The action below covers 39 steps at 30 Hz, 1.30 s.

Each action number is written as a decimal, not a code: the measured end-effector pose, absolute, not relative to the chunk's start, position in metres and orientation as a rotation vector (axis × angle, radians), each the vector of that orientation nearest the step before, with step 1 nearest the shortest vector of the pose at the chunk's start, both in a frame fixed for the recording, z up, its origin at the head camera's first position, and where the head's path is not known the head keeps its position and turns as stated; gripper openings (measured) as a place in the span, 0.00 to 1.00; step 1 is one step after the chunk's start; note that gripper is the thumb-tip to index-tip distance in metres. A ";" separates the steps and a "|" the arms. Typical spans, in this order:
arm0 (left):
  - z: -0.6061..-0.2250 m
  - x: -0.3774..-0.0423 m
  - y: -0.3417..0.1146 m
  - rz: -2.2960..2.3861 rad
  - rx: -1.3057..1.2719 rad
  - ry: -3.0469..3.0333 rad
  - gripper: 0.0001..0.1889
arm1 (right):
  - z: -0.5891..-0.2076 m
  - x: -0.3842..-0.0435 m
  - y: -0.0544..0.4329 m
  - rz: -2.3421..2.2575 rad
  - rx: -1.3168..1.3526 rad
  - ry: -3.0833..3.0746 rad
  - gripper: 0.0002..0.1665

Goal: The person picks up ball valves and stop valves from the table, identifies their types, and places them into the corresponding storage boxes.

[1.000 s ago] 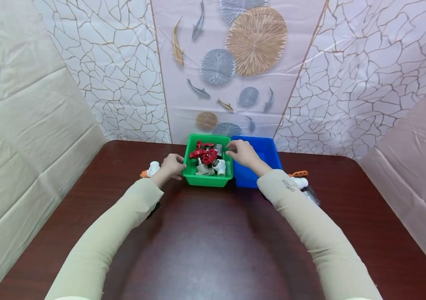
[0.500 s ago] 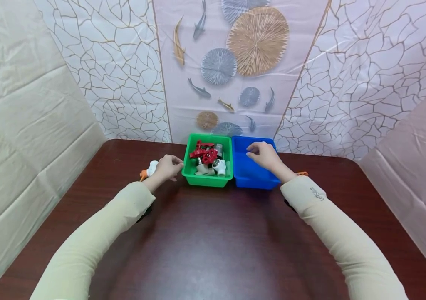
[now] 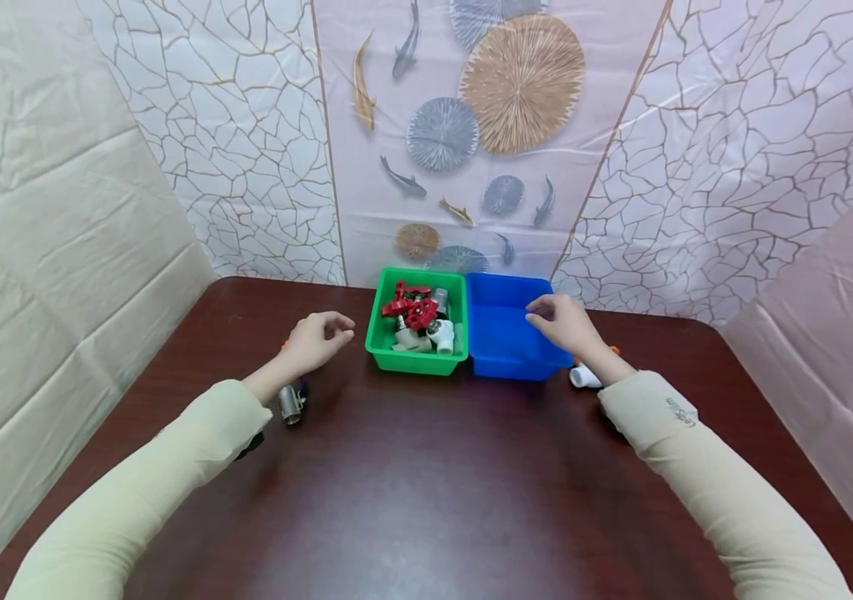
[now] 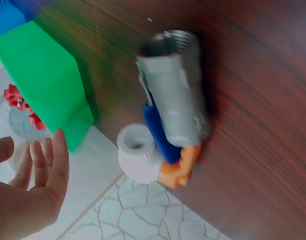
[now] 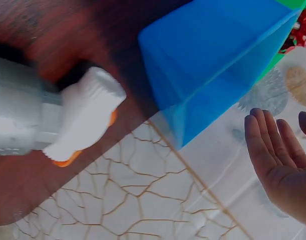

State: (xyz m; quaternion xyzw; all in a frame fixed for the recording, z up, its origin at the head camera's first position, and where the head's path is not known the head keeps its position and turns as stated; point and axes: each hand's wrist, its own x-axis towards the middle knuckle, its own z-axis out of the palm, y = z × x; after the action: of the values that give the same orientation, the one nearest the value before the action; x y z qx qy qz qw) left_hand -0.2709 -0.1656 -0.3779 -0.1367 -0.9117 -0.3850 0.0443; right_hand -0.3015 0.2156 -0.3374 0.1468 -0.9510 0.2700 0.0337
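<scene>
My left hand [image 3: 316, 340] hovers left of the green bin [image 3: 419, 363], fingers loosely bent and holding nothing. Below its wrist lies a metal ball valve [image 4: 175, 92] with a blue handle. Beside that valve is a white plastic valve [image 4: 137, 152] with an orange handle. Over the right side of the blue bin [image 3: 512, 368] is my right hand [image 3: 567, 323], empty, its fingers nearly straight in the right wrist view. A white valve [image 5: 90, 115] with an orange handle and a grey cylindrical fitting [image 5: 22, 107] lie to the right of the blue bin.
Inside the green bin are red-handled valves [image 3: 421, 313], a white fitting [image 3: 441, 336] and beige and grey pieces. The two bins stand side by side at the back of the brown table [image 3: 411, 475], close to a patterned wall cloth [image 3: 246, 150].
My left hand has drawn away from the green bin's rim toward the left, uncovering the metal valve. My right hand has moved right, from the green bin's edge across the blue bin.
</scene>
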 end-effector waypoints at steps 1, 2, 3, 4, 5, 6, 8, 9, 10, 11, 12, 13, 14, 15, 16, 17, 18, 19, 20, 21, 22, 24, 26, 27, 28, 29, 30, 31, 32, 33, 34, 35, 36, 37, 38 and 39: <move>-0.378 -0.270 -0.169 -1.169 -0.432 -2.779 0.12 | -0.339 -0.301 0.219 0.832 0.448 -2.923 0.18; -0.377 -0.268 -0.172 -1.170 -0.442 -2.774 0.12 | -0.339 -0.300 0.221 0.838 0.440 -2.924 0.18; -0.377 -0.267 -0.175 -1.166 -0.450 -2.776 0.13 | -0.340 -0.299 0.224 0.849 0.431 -2.922 0.18; -0.377 -0.265 -0.178 -1.162 -0.456 -2.782 0.14 | -0.341 -0.297 0.226 0.862 0.415 -2.917 0.19; -0.376 -0.264 -0.181 -1.156 -0.462 -2.789 0.16 | -0.341 -0.296 0.228 0.872 0.398 -2.914 0.19; -0.376 -0.262 -0.184 -1.141 -0.467 -2.800 0.17 | -0.341 -0.294 0.230 0.885 0.380 -2.908 0.19; -0.376 -0.259 -0.190 -1.112 -0.472 -2.826 0.22 | -0.342 -0.291 0.234 0.911 0.352 -2.898 0.19; -0.376 -0.258 -0.193 -1.086 -0.474 -2.840 0.24 | -0.342 -0.291 0.236 0.928 0.342 -2.891 0.18; -0.375 -0.256 -0.195 -1.065 -0.477 -2.849 0.26 | -0.342 -0.290 0.239 0.947 0.332 -2.887 0.18; -0.375 -0.254 -0.198 -1.046 -0.477 -2.859 0.29 | -0.342 -0.290 0.241 0.973 0.322 -2.884 0.18; -0.375 -0.252 -0.201 -1.025 -0.479 -2.868 0.30 | -0.342 -0.290 0.244 0.998 0.315 -2.881 0.18; -0.375 -0.250 -0.203 -1.015 -0.476 -2.876 0.32 | -0.342 -0.290 0.247 1.018 0.307 -2.880 0.18; -0.375 -0.248 -0.206 -1.004 -0.477 -2.882 0.33 | -0.341 -0.290 0.249 1.036 0.297 -2.881 0.18; -0.376 -0.246 -0.208 -0.991 -0.477 -2.888 0.34 | -0.341 -0.289 0.251 1.050 0.289 -2.878 0.19; -0.376 -0.244 -0.209 -0.987 -0.474 -2.893 0.34 | -0.341 -0.289 0.254 1.051 0.281 -2.880 0.19; -0.376 -0.243 -0.211 -0.984 -0.470 -2.897 0.35 | -0.341 -0.289 0.255 1.050 0.273 -2.880 0.19; -0.376 -0.241 -0.212 -0.980 -0.469 -2.896 0.35 | -0.341 -0.288 0.257 1.042 0.268 -2.880 0.19; -0.376 -0.240 -0.213 -0.971 -0.467 -2.895 0.36 | -0.341 -0.287 0.259 1.031 0.263 -2.878 0.19; -0.377 -0.239 -0.213 -0.958 -0.470 -2.893 0.36 | -0.341 -0.286 0.260 1.024 0.258 -2.875 0.19; -0.377 -0.237 -0.214 -0.946 -0.467 -2.891 0.36 | -0.341 -0.285 0.262 1.015 0.254 -2.873 0.19; -0.378 -0.236 -0.214 -0.932 -0.469 -2.886 0.36 | -0.341 -0.284 0.263 1.012 0.247 -2.873 0.18; -0.380 -0.235 -0.215 -0.894 -0.474 -2.878 0.36 | -0.341 -0.282 0.266 1.023 0.228 -2.873 0.19; -0.382 -0.234 -0.215 -0.855 -0.480 -2.871 0.36 | -0.342 -0.281 0.268 1.073 0.191 -2.885 0.19; -0.384 -0.233 -0.215 -0.837 -0.481 -2.870 0.36 | -0.343 -0.280 0.270 1.112 0.167 -2.892 0.20; -0.386 -0.233 -0.215 -0.824 -0.487 -2.869 0.36 | -0.344 -0.280 0.271 1.171 0.143 -2.897 0.21; -0.387 -0.232 -0.215 -0.810 -0.497 -2.869 0.36 | -0.345 -0.280 0.272 1.239 0.120 -2.898 0.22; -0.389 -0.231 -0.215 -0.795 -0.504 -2.871 0.36 | -0.346 -0.279 0.273 1.308 0.098 -2.897 0.23; -0.390 -0.229 -0.215 -0.777 -0.512 -2.873 0.36 | -0.348 -0.279 0.275 1.386 0.081 -2.890 0.24; -0.391 -0.228 -0.215 -0.762 -0.516 -2.876 0.36 | -0.349 -0.279 0.275 1.457 0.072 -2.882 0.25; -0.392 -0.226 -0.216 -0.745 -0.523 -2.879 0.36 | -0.350 -0.279 0.276 1.521 0.068 -2.871 0.25; -0.393 -0.224 -0.217 -0.724 -0.527 -2.883 0.36 | -0.351 -0.279 0.277 1.577 0.073 -2.862 0.26; -0.394 -0.223 -0.217 -0.707 -0.532 -2.885 0.36 | -0.352 -0.279 0.277 1.616 0.073 -2.855 0.26; -0.394 -0.221 -0.218 -0.694 -0.534 -2.887 0.36 | -0.353 -0.280 0.277 1.648 0.075 -2.849 0.26; -0.395 -0.220 -0.219 -0.695 -0.545 -2.889 0.36 | -0.354 -0.280 0.278 1.677 0.075 -2.839 0.26; -0.396 -0.219 -0.219 -0.700 -0.554 -2.892 0.36 | -0.354 -0.280 0.279 1.700 0.077 -2.833 0.27; -0.397 -0.218 -0.220 -0.702 -0.567 -2.894 0.36 | -0.355 -0.280 0.280 1.722 0.069 -2.824 0.27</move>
State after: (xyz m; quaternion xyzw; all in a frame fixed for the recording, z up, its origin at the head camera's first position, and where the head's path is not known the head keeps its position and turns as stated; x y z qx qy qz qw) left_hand -0.2183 -0.2199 -0.3968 -0.1866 -0.9532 -0.2312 0.0553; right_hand -0.2800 0.2796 -0.3546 0.0208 -0.8506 0.5187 -0.0835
